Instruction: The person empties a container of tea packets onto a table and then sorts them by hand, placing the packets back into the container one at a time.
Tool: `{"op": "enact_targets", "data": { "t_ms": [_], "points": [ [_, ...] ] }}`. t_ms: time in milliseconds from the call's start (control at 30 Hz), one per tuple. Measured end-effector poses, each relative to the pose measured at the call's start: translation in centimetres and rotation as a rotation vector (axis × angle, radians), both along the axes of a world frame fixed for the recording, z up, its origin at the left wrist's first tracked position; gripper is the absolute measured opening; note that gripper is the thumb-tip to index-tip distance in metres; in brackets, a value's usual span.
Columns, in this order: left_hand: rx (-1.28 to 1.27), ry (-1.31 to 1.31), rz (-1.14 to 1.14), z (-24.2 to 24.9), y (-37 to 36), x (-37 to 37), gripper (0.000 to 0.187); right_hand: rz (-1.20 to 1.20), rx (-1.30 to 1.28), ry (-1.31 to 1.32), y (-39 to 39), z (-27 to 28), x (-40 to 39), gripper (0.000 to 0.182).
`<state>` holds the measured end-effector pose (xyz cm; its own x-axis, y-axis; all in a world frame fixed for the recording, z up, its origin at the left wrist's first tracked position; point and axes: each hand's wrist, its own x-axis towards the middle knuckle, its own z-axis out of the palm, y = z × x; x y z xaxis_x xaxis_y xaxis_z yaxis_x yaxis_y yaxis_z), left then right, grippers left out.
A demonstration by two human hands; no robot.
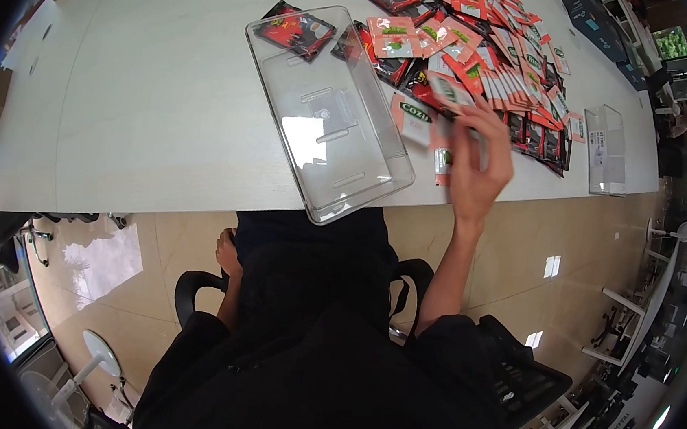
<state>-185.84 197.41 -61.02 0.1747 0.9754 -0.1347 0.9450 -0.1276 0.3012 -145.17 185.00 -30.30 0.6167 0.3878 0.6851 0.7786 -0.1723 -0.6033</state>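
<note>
A pale surface is observed. A clear plastic bin is set on it, one corner projecting past the near edge. A spread of red and pink sachets is laid just beside it. A smaller clear container is placed near the right end.

I read "COZII", roughly, on one pink sachet beside the clear tray; print on the other packets is too small.
</note>
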Motion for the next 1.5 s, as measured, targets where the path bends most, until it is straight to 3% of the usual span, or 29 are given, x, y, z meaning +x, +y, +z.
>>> {"op": "enact_targets", "data": {
  "t_ms": [67, 100, 200, 233, 367, 500, 567, 700, 833, 933, 1033, 1167, 1233, 1467, 1500],
  "points": [
    [-0.002, 0.011, 0.003, 0.4, 0.1, 0.2, 0.028, 0.1, -0.36, -0.087, 0.6, 0.3, -0.7, 0.027],
    [-0.008, 0.0, 0.016, 0.6, 0.0, 0.4, 0.028, 0.142, -0.394, -0.08, 0.3, 0.1, -0.6, 0.037],
    [-0.019, 0.001, 0.028, -0.5, 0.3, -0.3, 0.027, 0.143, -0.234, -0.011, 0.4, 0.4, -0.1, 0.042],
    [-0.022, 0.001, 0.027, -1.1, 0.3, -0.7, 0.029, 0.158, -0.193, -0.03, 0.1, 0.3, 0.2, 0.054],
    [-0.021, -0.006, 0.02, -0.7, 0.1, -0.6, 0.028, 0.216, -0.292, 0.012, 0.1, 1.2, -0.6, 0.07],
    [-0.004, -0.002, 0.011, 0.3, 0.1, 0.0, 0.024, 0.127, -0.415, -0.077, 0.9, 1.3, -1.4, 0.052],
    [-0.01, 0.018, 0.007, -0.3, 0.1, -0.2, 0.023, 0.079, -0.255, 0.283, 0.5, 0.8, -1.7, 0.033],
    [0.057, 0.03, -0.016, -0.4, -0.1, -0.3, 0.02, -0.037, -0.028, 0.107, 0.1, 0.2, -1.4, 0.024],
    [0.047, 0.043, -0.019, -0.3, 0.0, -0.4, 0.019, -0.042, 0.002, -0.107, -0.2, 0.4, -1.0, 0.042],
    [0.052, 0.049, -0.021, -0.8, 0.1, -0.5, 0.018, -0.11, 0.059, -0.103, -1.2, -0.6, -0.8, 0.045],
    [0.061, 0.008, -0.019, -0.3, 0.1, -0.3, 0.019, -0.271, -0.12, -0.102, -1.9, 0.1, -2.1, 0.045],
    [0.021, 0.007, 0.03, 1.4, -0.5, 1.0, 0.023, -0.29, -0.141, 0.07, -2.5, 0.9, -3.9, 0.046],
    [0.016, 0.009, 0.035, 1.3, -0.3, 0.8, 0.027, -0.188, -0.2, 0.179, -3.1, 0.0, -3.8, 0.046],
    [-0.056, -0.021, 0.037, -0.2, 0.2, -0.1, 0.029, -0.1, -0.008, 0.212, -1.9, 0.4, -1.6, 0.032],
    [-0.027, 0.003, 0.034, 0.3, 0.1, 0.2, 0.026, -0.099, 0.006, 0.066, -1.6, 0.8, -0.5, 0.031]
  ]
}}
